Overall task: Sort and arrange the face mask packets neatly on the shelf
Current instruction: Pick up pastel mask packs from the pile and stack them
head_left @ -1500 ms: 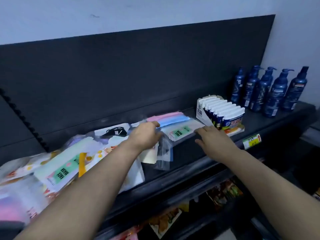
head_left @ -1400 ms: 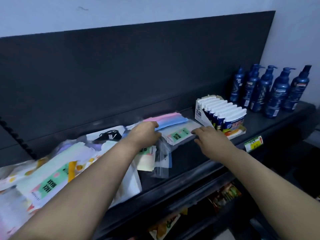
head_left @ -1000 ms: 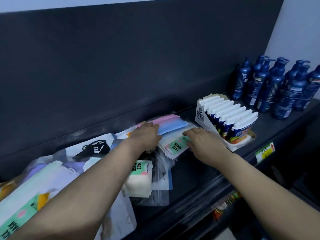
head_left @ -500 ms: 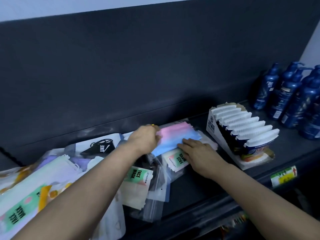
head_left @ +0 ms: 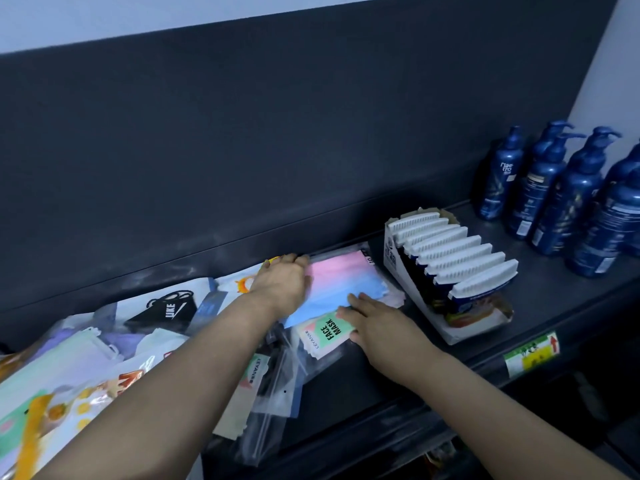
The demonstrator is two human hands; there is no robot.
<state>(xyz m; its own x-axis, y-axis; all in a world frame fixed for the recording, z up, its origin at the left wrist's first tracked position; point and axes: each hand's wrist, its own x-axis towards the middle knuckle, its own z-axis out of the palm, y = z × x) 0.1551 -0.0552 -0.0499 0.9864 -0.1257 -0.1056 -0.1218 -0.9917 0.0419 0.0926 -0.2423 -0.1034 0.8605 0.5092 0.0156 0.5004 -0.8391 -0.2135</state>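
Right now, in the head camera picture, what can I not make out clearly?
All in the head view:
Pink-and-blue face mask packet: its left end is under the left hand; grip or mere press cannot be told.
Dark blue plastic pump bottles: the rightmost ones are cut off by the right edge.
Yellow-and-green shelf price label: print too small and blurred.
Clear plastic bags of packets: partly covered by the left forearm.
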